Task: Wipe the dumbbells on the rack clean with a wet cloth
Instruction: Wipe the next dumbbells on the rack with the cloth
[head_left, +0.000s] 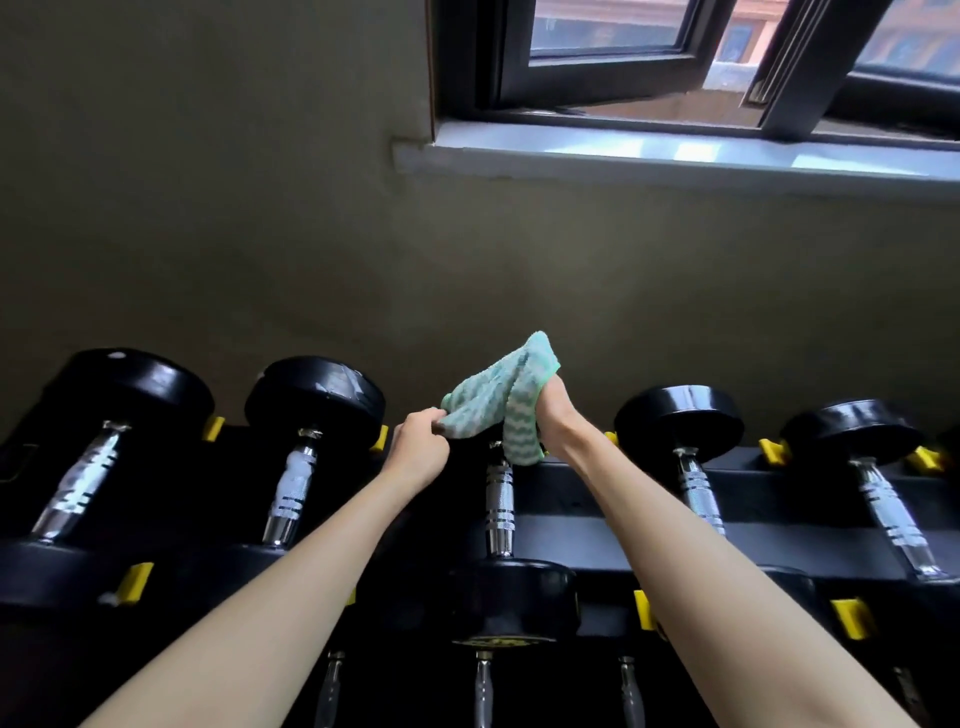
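Green-and-white cloth (488, 410) held up off the rack (800, 488), over the far end of the middle dumbbell (500, 501). Left hand (420, 444) clamped on the cloth's left corner, fingers curled in a pinch. Right hand (555, 415) buried under the cloth's right side; fingers hidden, so cannot tell whether curled round it or flat beneath. Apparently not yet pressed on metal or rubber.

Risks from here:
- Loose lower flap snagging on the ridged handle.
- A slack pinch letting the wet cloth drop between the rails to the lower row.
- Hard rubbing rolling the dumbbell against its yellow stops (644, 610).
- Skipping the far head, hidden behind cloth and hands.
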